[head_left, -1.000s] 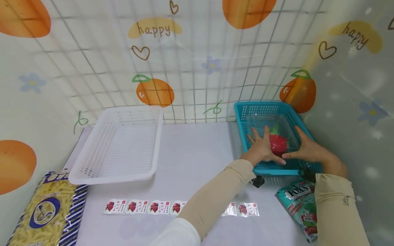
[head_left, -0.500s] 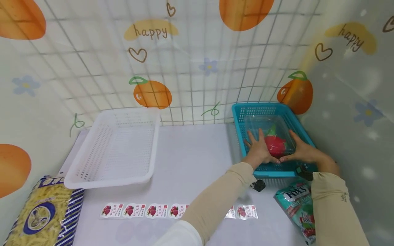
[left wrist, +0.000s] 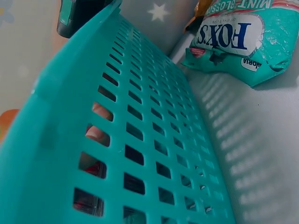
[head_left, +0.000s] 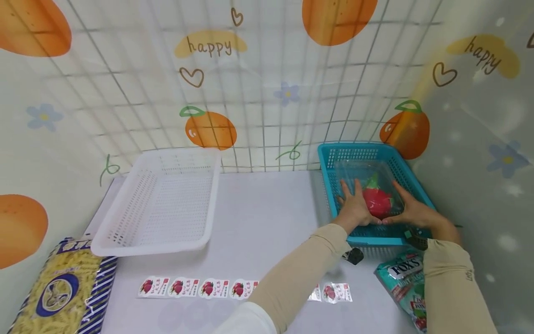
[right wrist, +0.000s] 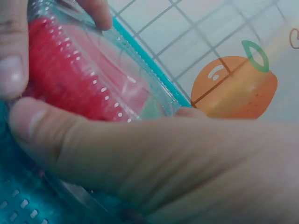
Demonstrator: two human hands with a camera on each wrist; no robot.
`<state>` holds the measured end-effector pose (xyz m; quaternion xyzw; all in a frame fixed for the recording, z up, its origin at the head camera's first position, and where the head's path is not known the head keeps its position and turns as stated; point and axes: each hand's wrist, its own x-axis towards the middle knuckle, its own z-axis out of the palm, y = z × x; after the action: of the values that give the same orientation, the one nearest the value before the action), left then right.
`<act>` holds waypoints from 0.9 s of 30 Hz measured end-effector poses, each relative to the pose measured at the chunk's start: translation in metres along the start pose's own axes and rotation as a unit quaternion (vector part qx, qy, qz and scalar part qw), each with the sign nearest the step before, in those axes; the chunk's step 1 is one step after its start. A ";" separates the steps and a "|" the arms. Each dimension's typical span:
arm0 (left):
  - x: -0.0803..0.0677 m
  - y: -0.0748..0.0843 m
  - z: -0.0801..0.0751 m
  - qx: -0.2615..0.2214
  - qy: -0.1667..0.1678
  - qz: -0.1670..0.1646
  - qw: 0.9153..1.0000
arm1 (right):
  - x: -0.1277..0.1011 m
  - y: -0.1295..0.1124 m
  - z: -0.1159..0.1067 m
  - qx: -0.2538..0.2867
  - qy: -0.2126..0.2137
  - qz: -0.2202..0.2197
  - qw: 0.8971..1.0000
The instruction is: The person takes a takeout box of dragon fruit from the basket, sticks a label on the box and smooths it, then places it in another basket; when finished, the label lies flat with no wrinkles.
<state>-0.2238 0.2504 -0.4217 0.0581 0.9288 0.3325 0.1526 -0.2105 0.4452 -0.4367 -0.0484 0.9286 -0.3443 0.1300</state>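
Note:
A pink dragon fruit (head_left: 377, 202) with green tips sits inside a clear plastic box (head_left: 349, 170), which lies in a teal basket (head_left: 375, 240) at the right. My left hand (head_left: 353, 211) grips the box's left side, fingers spread forward. Opposite it, my right hand (head_left: 417, 212) holds the right side. Both thumbs meet at the near edge, and the right wrist view shows the right thumb (right wrist: 51, 126) pressed along the box's rim. In the left wrist view the basket wall (left wrist: 35, 121) covers most of the work; fingers (left wrist: 96, 134) show through its holes.
A white basket (head_left: 210, 204) stands at the left. Below it lie a bag of pasta (head_left: 62, 287) and a row of dragon fruit stickers (head_left: 208, 288), partly hidden by the left sleeve. A green FOX'S candy bag (head_left: 402, 278) lies before the teal basket, beside the right sleeve.
My right hand has moved in to the left, closer against the box, and the thumbs have come together at its near edge. The basket stays in place; the head view shifts slightly.

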 end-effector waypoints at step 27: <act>-0.009 0.007 -0.008 0.027 -0.004 0.034 0.999 | -0.012 -0.013 -0.004 0.009 0.007 0.000 1.000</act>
<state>-0.2176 0.2486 -0.4091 0.0949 0.9343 0.3123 0.1433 -0.2005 0.4404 -0.4229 -0.0445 0.9261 -0.3534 0.1240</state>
